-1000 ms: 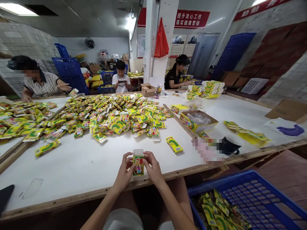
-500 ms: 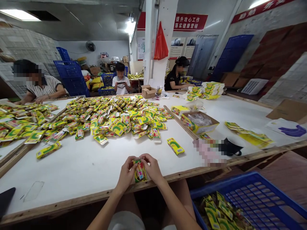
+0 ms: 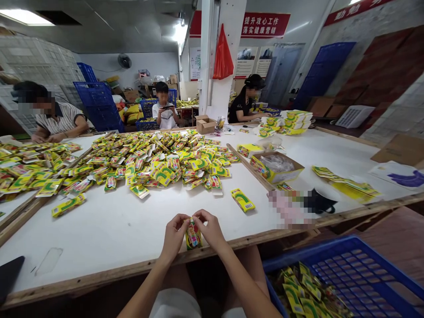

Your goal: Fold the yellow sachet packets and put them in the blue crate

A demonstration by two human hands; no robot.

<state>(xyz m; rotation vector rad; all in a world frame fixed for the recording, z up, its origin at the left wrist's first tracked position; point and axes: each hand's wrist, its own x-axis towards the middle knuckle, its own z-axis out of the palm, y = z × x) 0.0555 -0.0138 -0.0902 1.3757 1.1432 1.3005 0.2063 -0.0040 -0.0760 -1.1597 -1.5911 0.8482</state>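
Observation:
My left hand [image 3: 173, 237] and my right hand [image 3: 210, 229] both pinch one small yellow-green carton [image 3: 193, 234] at its top, above the near wooden edge of the white table [image 3: 115, 227]. The carton stands upright between my fingers, its top closed. A single flat carton [image 3: 243, 199] lies on the table just beyond my right hand. Farther back spreads a big heap of the same cartons [image 3: 159, 161].
A blue crate [image 3: 351, 274] with several cartons stands low at my right. An open cardboard box [image 3: 276, 167] and a stack of flat sheets [image 3: 344, 183] lie to the right. Three people sit at the table's far side. A wooden strip [image 3: 249, 168] crosses the table.
The carton's white top flap, open a second ago, is now folded down. My hands have shifted slightly with the carton tilted between them.

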